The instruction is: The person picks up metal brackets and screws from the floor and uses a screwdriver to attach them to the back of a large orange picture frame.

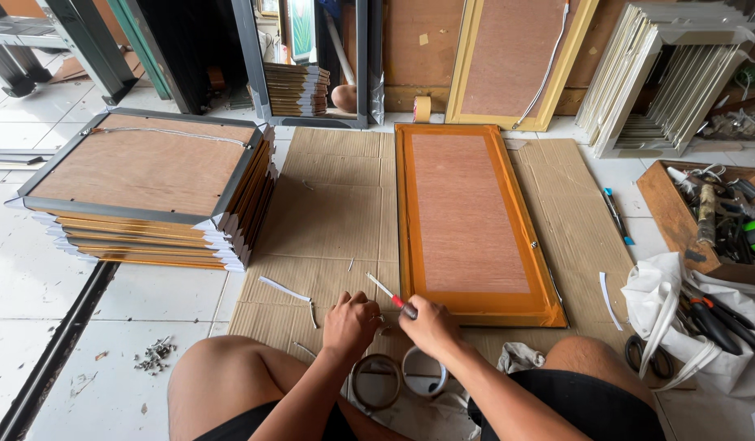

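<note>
**Me:** Both hands are curled shut, knuckles up. Right hand (pixel 427 323) is wrapped round a small screwdriver (pixel 387 292) with a red handle and a pale shaft that sticks up and left. Left hand (pixel 350 320) is closed just beside it, fingertips bunched at the same spot on the cardboard sheet (pixel 333 212).

**Checker:** Pinching what, on the left?

**Me:** Cannot tell. Something tiny, if anything; the fingers cover it. The picture frame (pixel 467 220) lies face down with its orange-taped back up, and its near left corner sits right by my right knuckles.

**Checker:** Risks?

**Me:** My guess: the driver tip is close to my left fingers, so a slip could jab them. A small part could also pop loose and vanish into the cardboard ridges or under my knees. Two tape rolls (pixel 400 377) lie between my legs, touching each other, and a jerk back could knock them. Loose screws (pixel 155 354) lie on the tile to my left, easy to scatter.

**Checker:** Hidden stuff?

**Me:** The driver tip and whatever it meets are behind the hands. The frame's front faces down. The stack of frames (pixel 153 192) at left shows only its top back and edges. The wooden tool tray (pixel 708 216) at right is cut off by the edge, with contents jumbled. Scissors (pixel 643 353) are half under the white cloth bag (pixel 692 314).
</note>
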